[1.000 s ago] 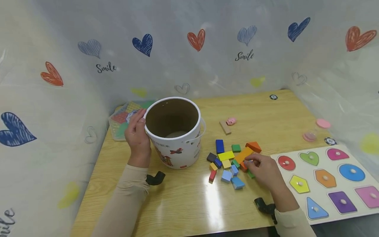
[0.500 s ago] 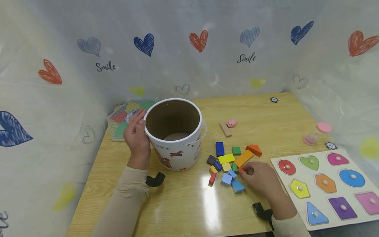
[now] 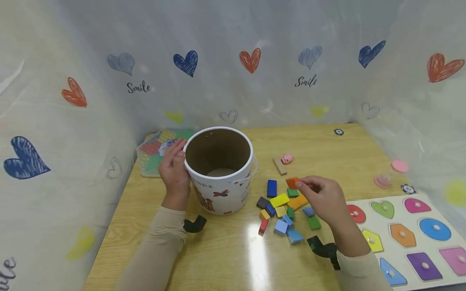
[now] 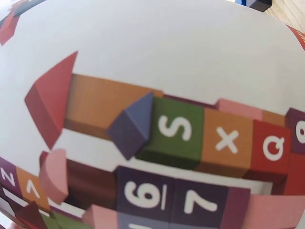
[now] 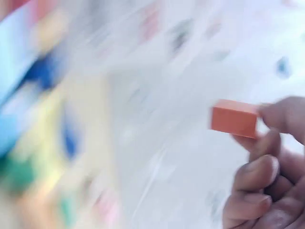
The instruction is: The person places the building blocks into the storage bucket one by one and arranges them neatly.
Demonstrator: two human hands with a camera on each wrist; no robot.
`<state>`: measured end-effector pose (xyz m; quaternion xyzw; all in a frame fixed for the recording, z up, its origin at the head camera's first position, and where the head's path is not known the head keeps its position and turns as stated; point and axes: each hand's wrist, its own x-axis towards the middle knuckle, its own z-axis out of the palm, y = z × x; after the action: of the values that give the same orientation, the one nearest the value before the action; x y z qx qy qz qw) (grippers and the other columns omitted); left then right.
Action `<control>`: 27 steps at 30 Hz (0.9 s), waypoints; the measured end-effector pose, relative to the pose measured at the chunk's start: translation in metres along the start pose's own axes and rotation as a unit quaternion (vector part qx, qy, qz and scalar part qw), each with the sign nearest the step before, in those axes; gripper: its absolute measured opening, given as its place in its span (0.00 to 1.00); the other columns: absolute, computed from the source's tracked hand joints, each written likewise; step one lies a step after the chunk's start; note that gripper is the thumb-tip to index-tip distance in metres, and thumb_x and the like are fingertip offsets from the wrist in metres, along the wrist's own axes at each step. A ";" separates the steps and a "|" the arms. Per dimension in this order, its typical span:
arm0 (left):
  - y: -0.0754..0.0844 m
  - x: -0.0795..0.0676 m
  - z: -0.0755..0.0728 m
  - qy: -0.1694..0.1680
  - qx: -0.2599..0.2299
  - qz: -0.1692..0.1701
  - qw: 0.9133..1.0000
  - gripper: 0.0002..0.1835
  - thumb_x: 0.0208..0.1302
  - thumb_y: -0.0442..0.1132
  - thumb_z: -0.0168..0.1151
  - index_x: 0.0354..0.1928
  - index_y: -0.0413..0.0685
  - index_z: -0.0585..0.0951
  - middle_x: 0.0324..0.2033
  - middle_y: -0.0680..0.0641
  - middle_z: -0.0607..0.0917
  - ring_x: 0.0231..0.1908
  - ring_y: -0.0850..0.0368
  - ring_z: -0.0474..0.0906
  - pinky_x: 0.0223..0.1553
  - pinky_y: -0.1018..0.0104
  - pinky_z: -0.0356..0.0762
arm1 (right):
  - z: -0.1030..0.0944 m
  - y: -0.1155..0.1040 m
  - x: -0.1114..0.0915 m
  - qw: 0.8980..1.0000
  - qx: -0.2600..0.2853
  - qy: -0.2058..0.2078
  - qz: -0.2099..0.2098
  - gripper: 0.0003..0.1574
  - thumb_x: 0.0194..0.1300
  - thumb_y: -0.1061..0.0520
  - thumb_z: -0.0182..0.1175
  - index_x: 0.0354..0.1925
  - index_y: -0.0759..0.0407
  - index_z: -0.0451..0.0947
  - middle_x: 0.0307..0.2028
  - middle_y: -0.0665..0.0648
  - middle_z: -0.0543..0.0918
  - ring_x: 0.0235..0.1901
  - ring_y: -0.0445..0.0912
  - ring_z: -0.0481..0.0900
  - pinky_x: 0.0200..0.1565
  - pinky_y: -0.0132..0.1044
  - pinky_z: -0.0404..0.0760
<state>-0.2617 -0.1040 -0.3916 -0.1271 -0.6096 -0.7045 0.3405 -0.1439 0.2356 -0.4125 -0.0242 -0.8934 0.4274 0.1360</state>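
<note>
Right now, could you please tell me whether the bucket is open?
Open: the bucket is uncovered, its inside visible to the bottom.

Looks, in the left wrist view, from close up at the white bucket [image 4: 157, 52], mostly bare toward the top and printed below with pictured blocks. Runs, in the upper printed row, from a red wedge [image 4: 51, 100] past an orange bar [image 4: 93, 102] and a blue wedge [image 4: 131, 126] to lettered cubes [image 4: 193, 143] marked S, X and Q. Goes on beneath with a pink piece [image 4: 56, 174], a dark bar [image 4: 90, 183] and purple cubes [image 4: 169, 186] bearing 6 and 7 (the 6 with a line along one side). Catches, at the top right, a dark block [image 4: 259, 5], a sliver of blue [image 4: 242, 2] and wood-grained surface [image 4: 288, 10].
</note>
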 end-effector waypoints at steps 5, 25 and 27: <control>0.001 0.001 -0.004 0.001 0.009 0.006 1.000 0.18 0.58 0.29 0.48 0.47 0.27 0.80 0.51 0.30 0.78 0.57 0.43 0.72 0.59 0.59 0.68 | 0.021 -0.061 0.037 0.978 0.196 0.019 -0.072 0.17 0.63 0.49 0.61 0.42 0.61 0.84 0.28 0.57 0.79 0.25 0.49 0.70 0.25 0.32 0.73; 0.003 -0.004 -0.004 -0.009 0.043 0.009 0.999 0.18 0.60 0.30 0.48 0.47 0.31 0.82 0.52 0.34 0.79 0.57 0.44 0.72 0.57 0.59 0.71 | 0.044 -0.076 0.056 0.955 0.288 0.028 -0.065 0.20 0.63 0.49 0.60 0.46 0.61 0.83 0.21 0.54 0.74 0.19 0.46 0.64 0.19 0.31 0.66; 0.004 -0.002 -0.005 -0.006 0.040 0.006 0.999 0.18 0.61 0.31 0.48 0.47 0.32 0.82 0.52 0.35 0.79 0.57 0.46 0.73 0.57 0.59 0.71 | 0.039 -0.062 0.055 0.966 0.255 0.010 -0.037 0.21 0.63 0.48 0.60 0.47 0.61 0.83 0.27 0.54 0.79 0.25 0.46 0.71 0.25 0.29 0.74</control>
<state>-0.2567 -0.1081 -0.3903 -0.1213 -0.6388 -0.6764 0.3460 -0.2027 0.1759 -0.3754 0.0399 -0.7535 0.6359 0.1622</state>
